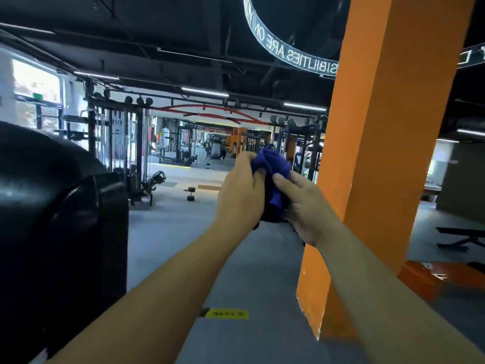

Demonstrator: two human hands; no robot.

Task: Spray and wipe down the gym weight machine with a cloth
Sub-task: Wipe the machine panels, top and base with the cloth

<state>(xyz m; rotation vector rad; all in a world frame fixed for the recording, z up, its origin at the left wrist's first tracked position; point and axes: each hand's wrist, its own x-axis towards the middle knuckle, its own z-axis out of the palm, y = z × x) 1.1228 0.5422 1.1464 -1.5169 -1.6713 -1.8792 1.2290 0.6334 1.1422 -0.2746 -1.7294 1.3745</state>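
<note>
Both my hands are raised in front of me with a bunched blue cloth (pixel 274 177) between them. My left hand (pixel 242 191) grips the cloth's left side with curled fingers. My right hand (pixel 305 206) pinches its right side between thumb and fingers. The large black housing of the weight machine (pixel 57 206) fills the left of the view, an arm's length to the left of my hands. No spray bottle is in sight.
An orange pillar (pixel 380 158) stands close on the right, just behind my right forearm. Grey floor stretches ahead with a dumbbell (pixel 191 194) on it. Cable racks (pixel 118 143) stand at the back left, a black bench (pixel 462 239) at the right.
</note>
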